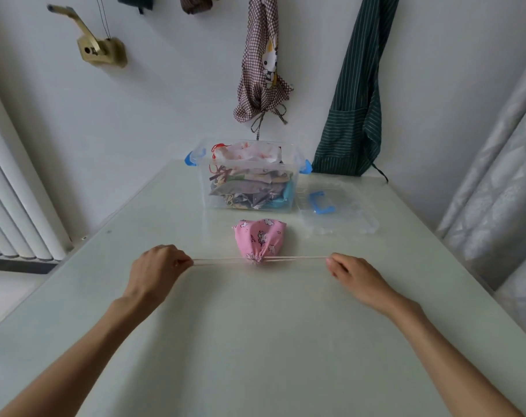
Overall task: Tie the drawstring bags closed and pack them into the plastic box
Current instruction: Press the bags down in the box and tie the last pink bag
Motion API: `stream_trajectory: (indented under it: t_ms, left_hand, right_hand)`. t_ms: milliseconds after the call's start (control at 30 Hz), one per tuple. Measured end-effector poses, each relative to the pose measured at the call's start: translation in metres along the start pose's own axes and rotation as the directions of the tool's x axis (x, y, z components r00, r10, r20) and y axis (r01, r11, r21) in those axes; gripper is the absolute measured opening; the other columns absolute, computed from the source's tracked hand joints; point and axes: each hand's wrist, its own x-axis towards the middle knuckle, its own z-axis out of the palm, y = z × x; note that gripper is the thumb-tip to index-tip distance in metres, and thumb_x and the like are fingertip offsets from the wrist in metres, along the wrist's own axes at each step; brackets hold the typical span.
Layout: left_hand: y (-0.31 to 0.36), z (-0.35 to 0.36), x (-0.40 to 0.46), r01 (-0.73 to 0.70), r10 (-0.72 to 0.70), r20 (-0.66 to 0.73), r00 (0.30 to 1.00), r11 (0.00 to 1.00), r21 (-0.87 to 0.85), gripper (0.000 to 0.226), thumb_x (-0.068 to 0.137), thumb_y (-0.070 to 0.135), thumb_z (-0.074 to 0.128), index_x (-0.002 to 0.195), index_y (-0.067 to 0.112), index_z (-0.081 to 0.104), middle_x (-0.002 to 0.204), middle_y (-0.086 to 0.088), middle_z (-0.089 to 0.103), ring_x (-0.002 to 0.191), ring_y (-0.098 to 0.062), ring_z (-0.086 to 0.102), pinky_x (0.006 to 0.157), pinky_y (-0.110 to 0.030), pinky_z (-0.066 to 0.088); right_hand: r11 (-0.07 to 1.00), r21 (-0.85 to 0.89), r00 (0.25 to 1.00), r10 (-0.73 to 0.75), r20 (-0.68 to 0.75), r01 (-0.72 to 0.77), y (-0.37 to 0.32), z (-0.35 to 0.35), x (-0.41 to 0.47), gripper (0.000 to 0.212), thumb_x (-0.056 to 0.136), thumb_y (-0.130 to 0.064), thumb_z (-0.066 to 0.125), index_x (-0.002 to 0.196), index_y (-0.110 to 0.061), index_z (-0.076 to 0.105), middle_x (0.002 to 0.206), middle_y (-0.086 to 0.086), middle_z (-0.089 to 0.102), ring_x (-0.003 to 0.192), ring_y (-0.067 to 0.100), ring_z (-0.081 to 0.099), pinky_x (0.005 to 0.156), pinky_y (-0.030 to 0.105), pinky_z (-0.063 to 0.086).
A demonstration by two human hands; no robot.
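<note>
Pale table (255,341) seen throughout. Clear plastic box (247,176), filled with fabric bags, is set behind the pink bag (259,239); its lid (337,206) is laid behind and right of the bag. Bag's mouth is cinched. Drawstring (219,260) is pulled taut sideways: one end pinched by left hand (156,272), other by right hand (355,273).

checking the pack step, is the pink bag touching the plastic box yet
Apart. The head view shows a strip of bare table between the pink bag and the plastic box behind it.
</note>
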Motion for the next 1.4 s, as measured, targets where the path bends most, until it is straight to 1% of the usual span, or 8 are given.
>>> stream_trajectory:
  t_ms: [200, 333, 467, 700, 900, 1133, 1300, 1400]
  left_hand:
    - [-0.009, -0.001, 0.004, 0.028, -0.030, 0.027, 0.999, 0.997, 0.071, 0.017, 0.090, 0.032, 0.061, 0.092, 0.023, 0.074, 0.090, 0.003, 0.070, 0.088, -0.022, 0.061, 0.063, -0.027, 0.037]
    - [-0.011, -0.016, 0.010, 0.094, -0.116, 0.291, 0.950, 0.992, 0.089, 0.033, 0.086, 0.049, 0.059, 0.113, 0.032, 0.066, 0.114, 0.009, 0.067, 0.105, -0.016, 0.061, 0.077, -0.028, 0.045]
    - [0.016, -0.043, 0.002, 0.152, -0.150, 0.290, 0.945, 0.988, 0.014, 0.030, 0.086, 0.043, 0.062, 0.116, 0.037, 0.061, 0.117, 0.010, 0.065, 0.107, -0.015, 0.061, 0.088, -0.030, 0.047]
    - [0.111, 0.016, -0.042, 0.031, -0.038, 0.290, 0.956, 0.999, 0.030, 0.033, 0.098, 0.026, 0.036, 0.122, 0.026, 0.058, 0.121, 0.001, 0.057, 0.119, -0.023, 0.050, 0.084, -0.032, 0.044]
    - [0.113, 0.035, -0.023, 0.258, -0.219, 0.267, 0.938, 0.959, -0.121, 0.037, 0.100, 0.040, 0.027, 0.104, 0.015, 0.054, 0.114, -0.007, 0.055, 0.112, -0.028, 0.052, 0.082, -0.036, 0.042]
    - [0.105, 0.032, 0.014, 0.280, -0.393, 0.122, 0.912, 0.375, -0.884, 0.026, 0.091, 0.031, 0.059, 0.072, 0.020, 0.072, 0.075, 0.001, 0.065, 0.069, -0.014, 0.056, 0.068, -0.026, 0.047]
    - [0.108, 0.019, 0.061, 0.208, -0.224, 0.207, 0.952, -0.017, -0.978, 0.021, 0.097, 0.018, 0.050, 0.092, 0.016, 0.070, 0.092, -0.001, 0.072, 0.082, -0.006, 0.069, 0.070, -0.012, 0.054]
    - [0.101, 0.023, 0.086, 0.279, -0.104, 0.289, 0.952, -0.097, -0.955, 0.023, 0.099, 0.015, 0.045, 0.109, 0.007, 0.064, 0.104, -0.003, 0.072, 0.090, -0.007, 0.070, 0.076, -0.015, 0.055]
  right_hand:
    - [0.990, -0.134, 0.999, 0.047, 0.017, -0.044, 0.000, -0.012, -0.003, 0.031, 0.097, -0.035, 0.042, 0.073, -0.019, 0.054, 0.067, -0.003, 0.052, 0.061, 0.015, 0.043, 0.057, 0.026, 0.031]
    - [0.991, -0.080, 0.980, 0.116, 0.161, -0.104, -0.003, -0.022, -0.003, 0.011, 0.087, -0.042, 0.059, 0.088, -0.032, 0.064, 0.091, -0.003, 0.061, 0.082, 0.015, 0.055, 0.072, 0.028, 0.041]
    - [0.983, -0.173, 0.996, 0.071, 0.046, -0.062, -0.027, -0.032, -0.008, 0.044, 0.082, -0.040, 0.067, 0.121, -0.028, 0.052, 0.116, -0.007, 0.050, 0.106, 0.013, 0.050, 0.085, 0.027, 0.040]
    - [0.984, -0.173, 0.998, -0.060, -0.036, 0.053, -0.099, 0.028, 0.004, 0.031, 0.084, -0.041, 0.064, 0.109, -0.023, 0.067, 0.114, -0.002, 0.062, 0.107, 0.019, 0.057, 0.084, 0.028, 0.042]
    - [0.998, -0.055, 0.996, -0.017, -0.092, 0.012, -0.097, 0.040, 0.013, 0.015, 0.087, -0.034, 0.060, 0.089, -0.024, 0.072, 0.096, -0.003, 0.072, 0.091, 0.024, 0.064, 0.073, 0.030, 0.048]
    - [0.981, 0.155, 0.994, -0.113, -0.012, 0.113, -0.098, 0.022, 0.029, 0.009, 0.085, -0.027, 0.066, 0.083, -0.022, 0.073, 0.067, -0.006, 0.069, 0.063, 0.011, 0.068, 0.071, 0.029, 0.056]
    - [0.943, 0.310, 0.992, -0.128, -0.008, 0.124, -0.096, -0.008, 0.068, 0.007, 0.084, -0.016, 0.069, 0.083, -0.014, 0.075, 0.061, -0.003, 0.069, 0.057, 0.010, 0.067, 0.064, 0.023, 0.057]
    - [0.952, 0.292, 0.992, -0.115, 0.054, 0.094, -0.095, -0.013, 0.087, 0.007, 0.083, -0.013, 0.069, 0.084, -0.010, 0.075, 0.064, 0.003, 0.070, 0.058, 0.011, 0.066, 0.065, 0.021, 0.057]
